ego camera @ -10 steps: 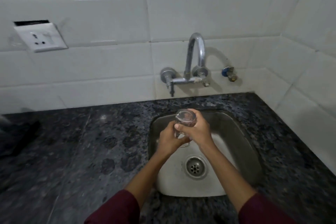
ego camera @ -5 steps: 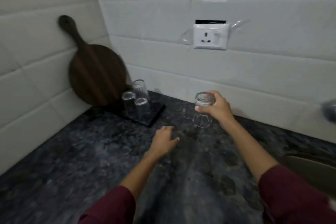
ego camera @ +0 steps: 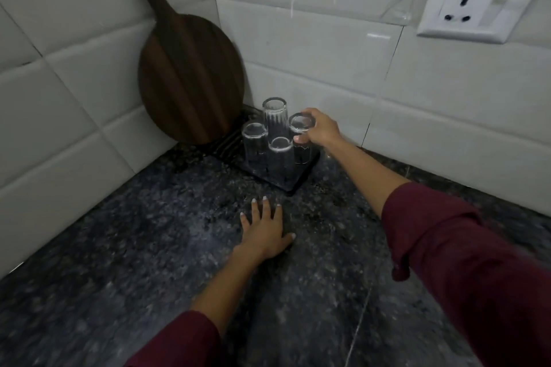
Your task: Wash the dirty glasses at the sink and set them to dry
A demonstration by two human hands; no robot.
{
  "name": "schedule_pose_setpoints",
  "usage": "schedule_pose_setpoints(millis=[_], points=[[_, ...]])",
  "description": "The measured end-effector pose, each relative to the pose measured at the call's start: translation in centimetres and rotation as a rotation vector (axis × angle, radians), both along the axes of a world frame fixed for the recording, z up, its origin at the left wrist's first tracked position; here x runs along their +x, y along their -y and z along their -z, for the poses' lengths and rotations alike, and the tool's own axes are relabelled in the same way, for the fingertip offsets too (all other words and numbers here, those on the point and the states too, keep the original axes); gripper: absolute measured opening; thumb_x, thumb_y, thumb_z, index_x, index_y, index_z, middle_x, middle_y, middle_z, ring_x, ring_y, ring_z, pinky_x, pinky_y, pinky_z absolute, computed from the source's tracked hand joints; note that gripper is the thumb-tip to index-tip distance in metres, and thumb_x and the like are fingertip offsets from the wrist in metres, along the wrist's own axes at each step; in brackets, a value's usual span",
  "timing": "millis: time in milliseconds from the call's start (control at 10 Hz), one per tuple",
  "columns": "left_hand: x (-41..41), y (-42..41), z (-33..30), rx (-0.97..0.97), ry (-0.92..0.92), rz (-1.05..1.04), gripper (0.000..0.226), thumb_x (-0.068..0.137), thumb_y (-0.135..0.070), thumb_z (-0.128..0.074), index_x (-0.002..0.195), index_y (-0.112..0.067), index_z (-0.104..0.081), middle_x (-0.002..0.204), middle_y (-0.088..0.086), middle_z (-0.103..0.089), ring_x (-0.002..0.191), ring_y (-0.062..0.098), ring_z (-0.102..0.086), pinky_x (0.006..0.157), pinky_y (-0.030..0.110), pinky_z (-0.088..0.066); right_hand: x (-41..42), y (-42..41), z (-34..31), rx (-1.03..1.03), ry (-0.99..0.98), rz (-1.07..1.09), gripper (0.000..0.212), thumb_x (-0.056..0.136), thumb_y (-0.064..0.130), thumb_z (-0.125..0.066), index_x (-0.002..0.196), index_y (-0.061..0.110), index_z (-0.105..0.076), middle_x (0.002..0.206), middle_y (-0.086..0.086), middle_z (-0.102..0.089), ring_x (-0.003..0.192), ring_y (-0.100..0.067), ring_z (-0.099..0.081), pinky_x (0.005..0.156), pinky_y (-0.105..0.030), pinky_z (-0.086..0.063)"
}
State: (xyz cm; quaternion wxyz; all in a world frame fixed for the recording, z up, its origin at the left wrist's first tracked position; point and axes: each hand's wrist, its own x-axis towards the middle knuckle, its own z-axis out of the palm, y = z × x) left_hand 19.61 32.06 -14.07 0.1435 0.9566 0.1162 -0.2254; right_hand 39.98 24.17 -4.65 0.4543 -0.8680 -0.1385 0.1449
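A black ribbed drying mat (ego camera: 301, 182) lies in the counter's back corner. Three clear glasses stand upside down on it: a tall one at the back (ego camera: 275, 116), one at the left (ego camera: 254, 143) and one at the front (ego camera: 281, 158). My right hand (ego camera: 320, 129) grips another upturned glass (ego camera: 301, 140) by its base at the mat's right side; its rim is on or just above the mat. My left hand (ego camera: 265, 228) rests flat on the dark granite counter, fingers spread, in front of the mat.
A round dark wooden board (ego camera: 190, 74) with a long handle leans on the tiled wall left of the mat. A white wall socket (ego camera: 477, 9) sits at the upper right. Speckled granite counter (ego camera: 149, 262) spreads toward me. The sink is out of view.
My view swung left from the sink to the corner. My right hand carried the glass over to the mat and lowered it beside the others. My left hand settled flat on the counter.
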Motion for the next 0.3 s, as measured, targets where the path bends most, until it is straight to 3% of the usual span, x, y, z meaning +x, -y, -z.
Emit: schedule_pose_setpoints(millis=[100, 300], points=[[-0.09, -0.06, 0.03, 0.004, 0.007, 0.007, 0.081, 0.095, -0.054, -0.037, 0.152, -0.013, 0.004, 0.157, 0.018, 0.021, 0.142, 0.042, 0.022, 0.114, 0.063, 0.004, 0.09, -0.4, 0.27, 0.0, -0.013, -0.006, 0.077, 0.068, 0.009, -0.08, 0.135, 0.019, -0.045, 0.135, -0.006, -0.053, 0.122, -0.024, -0.049, 0.096, -0.026, -0.04], [-0.34, 0.11, -0.21, 0.01, 0.007, -0.013, 0.081, 0.096, -0.055, -0.036, 0.153, -0.014, 0.004, 0.158, 0.017, 0.02, 0.143, 0.04, 0.021, 0.114, 0.062, 0.004, -0.29, 0.0, 0.02, -0.082, -0.044, -0.086, 0.089, 0.076, 0.007, -0.073, 0.146, 0.02, -0.021, 0.145, -0.01, -0.042, 0.129, -0.028, -0.043, 0.099, -0.03, -0.036]])
